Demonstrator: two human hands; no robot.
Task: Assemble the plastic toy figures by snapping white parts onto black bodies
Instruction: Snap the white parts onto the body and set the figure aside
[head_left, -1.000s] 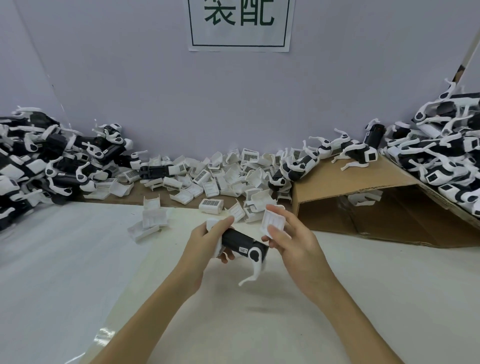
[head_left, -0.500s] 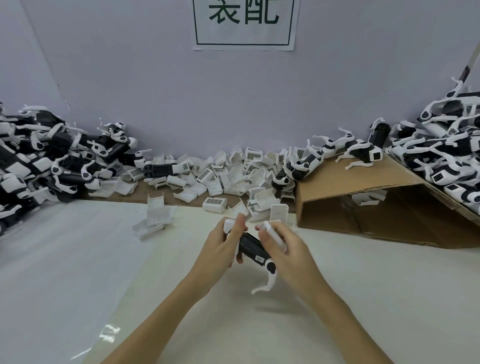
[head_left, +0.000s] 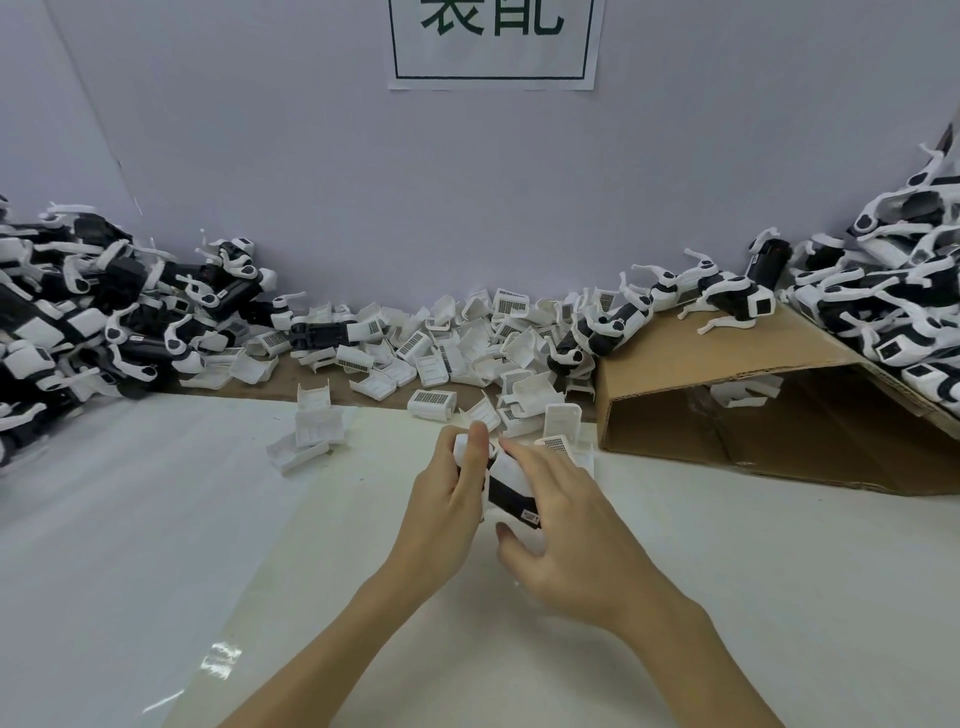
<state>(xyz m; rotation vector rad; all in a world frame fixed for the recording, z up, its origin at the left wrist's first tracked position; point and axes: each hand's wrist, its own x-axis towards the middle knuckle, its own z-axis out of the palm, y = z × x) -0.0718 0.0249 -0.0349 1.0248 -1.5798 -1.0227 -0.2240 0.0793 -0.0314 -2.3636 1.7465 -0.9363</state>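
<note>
Two bare forearms reach in from the bottom edge over the white table (head_left: 156, 545). The left hand (head_left: 444, 512) wraps around the far end of a black body (head_left: 511, 500), thumb lying up along its side and fingers curled behind it. The right hand (head_left: 563, 525) covers the near end of the same body, fingers extended over the top and thumb tucked beneath, gripping it; a white part (head_left: 506, 467) sits on the body between the two hands, mostly hidden, so its seating cannot be told. The body is held just above the table surface, between both hands. Just beyond the fingertips lie loose white parts (head_left: 441, 358), spreading back to the wall. To the right, an upturned cardboard box (head_left: 727, 353) carries several figures. Heaps of black-and-white figures flank the scene, left pile (head_left: 78, 322) and right pile (head_left: 893, 301). A paper sign (head_left: 493, 47) hangs on the far wall.
</note>
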